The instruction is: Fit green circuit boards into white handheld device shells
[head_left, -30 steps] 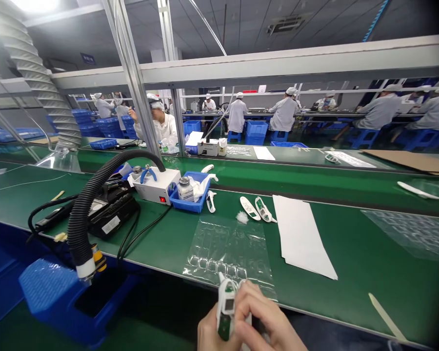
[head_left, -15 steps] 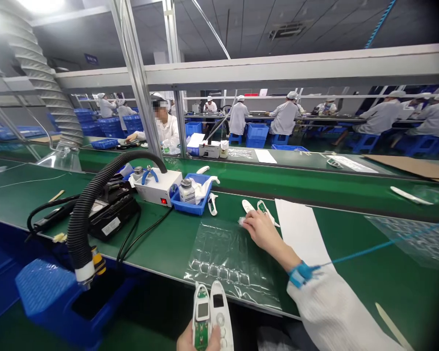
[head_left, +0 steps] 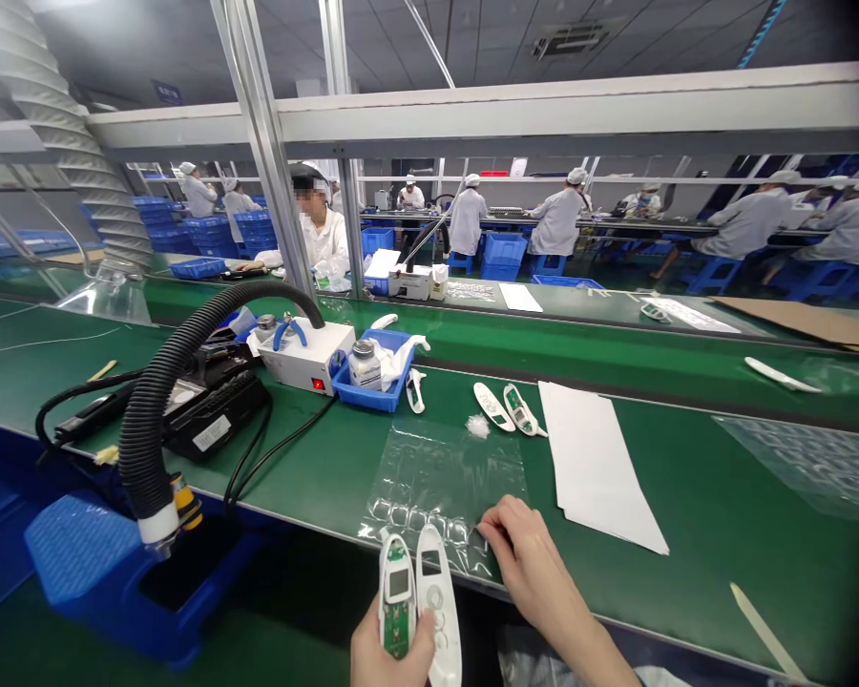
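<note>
Green assembly bench [head_left: 687, 506] here: left hand [head_left: 390, 654] clenches a white plastic housing [head_left: 397, 592] showing a green circuit board [head_left: 396, 634], pressed beside a second white shell [head_left: 438, 611], while the relaxed, open right hand [head_left: 536, 563] rests on a clear blister sheet [head_left: 436, 487].

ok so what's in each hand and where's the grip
The left hand grips two white plastic casings by their lower ends, one showing a green circuit board. The right hand holds nothing; its fingertips are at a clear plastic blister sheet.
</note>
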`<act>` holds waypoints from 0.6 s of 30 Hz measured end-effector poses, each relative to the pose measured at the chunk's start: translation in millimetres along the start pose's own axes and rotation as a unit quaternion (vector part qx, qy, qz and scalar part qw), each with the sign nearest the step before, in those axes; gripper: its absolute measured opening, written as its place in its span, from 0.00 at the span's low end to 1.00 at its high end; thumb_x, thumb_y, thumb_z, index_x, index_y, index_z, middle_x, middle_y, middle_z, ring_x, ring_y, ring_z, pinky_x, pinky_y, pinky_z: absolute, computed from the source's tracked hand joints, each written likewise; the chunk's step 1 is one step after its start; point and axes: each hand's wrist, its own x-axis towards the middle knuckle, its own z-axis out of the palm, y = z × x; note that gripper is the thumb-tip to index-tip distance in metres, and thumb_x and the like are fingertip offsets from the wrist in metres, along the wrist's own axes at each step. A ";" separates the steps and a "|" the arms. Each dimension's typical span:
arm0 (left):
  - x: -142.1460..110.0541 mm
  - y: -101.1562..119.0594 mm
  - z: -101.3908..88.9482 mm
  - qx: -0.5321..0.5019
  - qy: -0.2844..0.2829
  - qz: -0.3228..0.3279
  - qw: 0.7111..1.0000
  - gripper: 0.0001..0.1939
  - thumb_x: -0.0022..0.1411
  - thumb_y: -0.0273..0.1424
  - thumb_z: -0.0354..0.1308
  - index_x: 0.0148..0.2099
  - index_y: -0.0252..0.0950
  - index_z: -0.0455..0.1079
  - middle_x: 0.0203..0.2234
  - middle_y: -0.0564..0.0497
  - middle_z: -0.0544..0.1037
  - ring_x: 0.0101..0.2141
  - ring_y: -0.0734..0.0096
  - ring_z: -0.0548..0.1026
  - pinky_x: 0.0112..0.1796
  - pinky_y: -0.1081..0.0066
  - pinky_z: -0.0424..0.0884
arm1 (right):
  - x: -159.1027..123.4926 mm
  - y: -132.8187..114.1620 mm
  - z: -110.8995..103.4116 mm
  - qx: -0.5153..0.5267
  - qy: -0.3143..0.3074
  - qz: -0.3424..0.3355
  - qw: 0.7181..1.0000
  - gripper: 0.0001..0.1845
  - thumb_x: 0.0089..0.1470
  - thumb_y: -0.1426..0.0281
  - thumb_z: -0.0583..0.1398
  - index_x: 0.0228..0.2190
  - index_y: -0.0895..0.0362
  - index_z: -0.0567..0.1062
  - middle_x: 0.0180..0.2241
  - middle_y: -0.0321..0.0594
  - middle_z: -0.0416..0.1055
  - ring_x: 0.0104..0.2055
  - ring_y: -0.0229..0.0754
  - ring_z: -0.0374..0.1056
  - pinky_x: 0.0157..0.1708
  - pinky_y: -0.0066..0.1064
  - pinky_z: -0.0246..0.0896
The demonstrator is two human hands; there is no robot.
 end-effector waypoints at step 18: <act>-6.8 23.5 11.7 0.069 -0.054 0.048 0.995 0.14 0.46 0.37 0.59 0.32 0.30 0.73 0.22 0.45 0.78 0.25 0.62 0.73 0.31 0.69 0.70 | -13.7 -37.9 -10.4 0.015 -0.003 -0.117 0.993 0.13 0.65 0.76 0.46 0.28 0.56 0.60 0.30 0.36 0.61 0.31 0.40 0.57 0.34 0.33 0.48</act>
